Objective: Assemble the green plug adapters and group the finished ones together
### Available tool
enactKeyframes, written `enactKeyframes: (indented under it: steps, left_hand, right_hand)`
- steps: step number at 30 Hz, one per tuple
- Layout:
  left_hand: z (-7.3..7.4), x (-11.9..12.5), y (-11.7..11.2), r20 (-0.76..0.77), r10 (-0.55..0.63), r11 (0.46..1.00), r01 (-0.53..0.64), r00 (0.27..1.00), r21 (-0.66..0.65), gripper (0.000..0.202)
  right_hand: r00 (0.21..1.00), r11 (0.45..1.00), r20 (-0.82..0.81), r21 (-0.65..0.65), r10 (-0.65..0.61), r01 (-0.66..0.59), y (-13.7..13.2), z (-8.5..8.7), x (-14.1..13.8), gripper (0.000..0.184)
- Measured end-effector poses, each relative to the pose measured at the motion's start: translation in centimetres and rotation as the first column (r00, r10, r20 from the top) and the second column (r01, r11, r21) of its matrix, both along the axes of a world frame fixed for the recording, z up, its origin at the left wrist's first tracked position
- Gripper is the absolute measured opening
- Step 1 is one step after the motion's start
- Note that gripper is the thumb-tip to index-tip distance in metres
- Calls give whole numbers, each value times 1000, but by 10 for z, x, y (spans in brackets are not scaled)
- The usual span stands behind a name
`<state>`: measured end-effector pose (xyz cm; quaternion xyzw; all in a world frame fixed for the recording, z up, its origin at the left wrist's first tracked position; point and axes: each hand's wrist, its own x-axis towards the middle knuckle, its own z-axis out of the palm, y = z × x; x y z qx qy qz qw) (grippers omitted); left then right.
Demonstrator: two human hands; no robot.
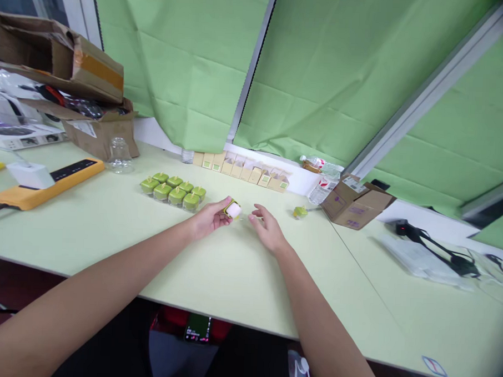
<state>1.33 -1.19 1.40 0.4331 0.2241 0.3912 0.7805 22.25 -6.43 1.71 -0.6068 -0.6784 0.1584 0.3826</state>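
My left hand [210, 219] grips a small green-lidded container [233, 210] between thumb and fingers. It is turned so that a pale pinkish-white face inside the green rim shows. Just to its right, my right hand [267, 228] hovers with fingers bent and apart, and I make out nothing solid in it. A faint clear patch lies between the hands, too blurred to name. Several similar clear containers with green lids [176, 195] stand in two rows beyond my left hand. One more green-lidded container [300, 212] sits alone to the right.
Small beige cartons [248, 170] line the wall. On the left are an orange power strip [47, 185], a clear jar [120, 156] and stacked cardboard boxes [98, 73]. On the right are a brown box [355, 203], plastic bottles [318, 188] and black cables [440, 252]. A phone [197, 327] lies below the table edge.
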Motion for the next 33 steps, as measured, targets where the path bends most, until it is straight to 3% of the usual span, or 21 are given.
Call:
enactKeyframes:
  steps: [4, 7, 9, 10, 12, 13, 15, 17, 19, 20, 24, 30, 33]
  left_hand:
    - [-2, 2, 6, 8, 31, 1000, -31, 1000, 2, 34]
    - [-2, 4, 8, -5, 45, 998, -45, 999, -47, 32]
    - [0, 5, 8, -29, 52, 993, -54, 998, -100, 30]
    - [0, 6, 8, -42, 53, 991, -58, 998, -120, 29]
    - [2, 7, 8, -63, 55, 988, -64, 996, -137, 28]
    - [2, 7, 8, -74, 57, 988, -67, 996, -139, 28]
    - [2, 8, 9, -100, 57, 987, -71, 993, -141, 27]
    - [1, 8, 9, -121, 54, 987, -72, 991, -142, 27]
    - [0, 8, 9, -132, 52, 988, -71, 990, -138, 27]
    - [-1, 8, 10, -133, 49, 989, -68, 990, -135, 28]
    - [-3, 8, 12, -140, 25, 992, -42, 990, -118, 31]
    - [-3, 9, 10, -162, 33, 993, -50, 986, -107, 29]
    - [-2, 9, 9, -169, 30, 993, -48, 985, -104, 28]
  right_hand:
    - [999, 994, 37, 108, 2, -6, -13, 25, -10, 40]
    - [987, 971, 15, 178, 162, -162, -52, 38, -52, 53]
    - [924, 901, 71, 206, 375, -382, -92, 25, -89, 54]
    - [859, 852, 107, 116, 500, -510, -114, 10, -108, 51]
    - [700, 707, 117, -200, 705, -678, -152, -31, -138, 42]
    - [653, 645, 113, -345, 749, -681, -166, -55, -148, 39]
    - [645, 621, 122, -455, 754, -639, -180, -100, -154, 33]
    - [694, 655, 176, -547, 698, -520, -177, -135, -140, 30]
    - [814, 740, 337, -654, 473, -159, -163, -156, -114, 33]
    - [840, 739, 356, -670, 409, -76, -155, -163, -100, 39]
    - [904, 691, 219, -715, 368, -108, -132, -167, -63, 44]
    - [888, 613, 186, -780, 422, -128, -127, -175, -68, 41]
    - [893, 655, 201, -745, 403, -128, -129, -183, -69, 38]
